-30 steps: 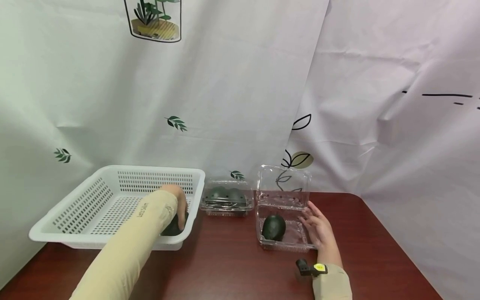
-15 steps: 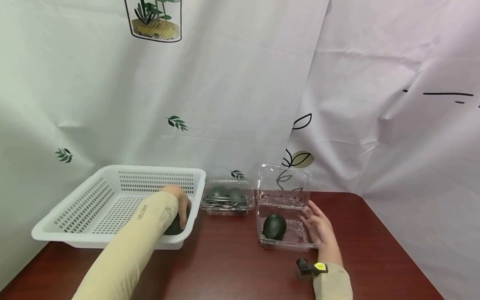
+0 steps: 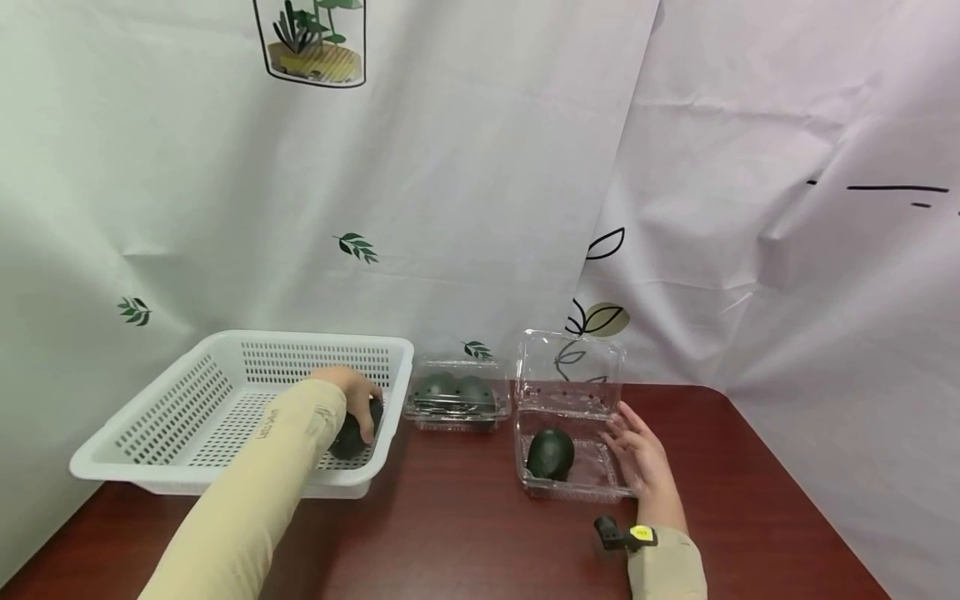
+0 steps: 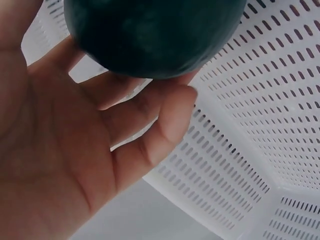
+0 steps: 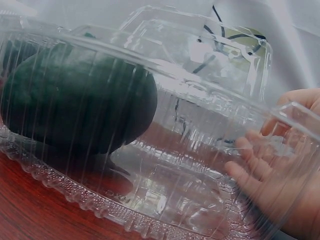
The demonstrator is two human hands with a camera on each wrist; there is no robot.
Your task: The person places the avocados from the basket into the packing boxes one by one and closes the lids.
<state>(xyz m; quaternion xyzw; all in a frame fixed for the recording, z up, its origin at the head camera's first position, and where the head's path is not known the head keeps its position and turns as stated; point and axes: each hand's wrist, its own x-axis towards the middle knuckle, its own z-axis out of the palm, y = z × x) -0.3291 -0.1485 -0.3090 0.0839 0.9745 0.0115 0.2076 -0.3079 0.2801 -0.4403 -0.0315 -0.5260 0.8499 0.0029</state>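
My left hand grips a dark green avocado at the right end of the white basket. In the left wrist view the fingers curve under the avocado, and part of it is out of frame. My right hand rests at the right side of an open clear plastic clamshell box, its fingers fairly loose. Another avocado lies in the left half of that box. Through the clear wall in the right wrist view, the fingertips show beside this avocado.
A closed clear clamshell with avocados inside stands between basket and open box. The open box's lid stands upright at the back. A white printed cloth hangs behind the red-brown table.
My left hand has lifted slightly in the basket, and more of the avocado in its grip shows. The right hand stays at the box's side.
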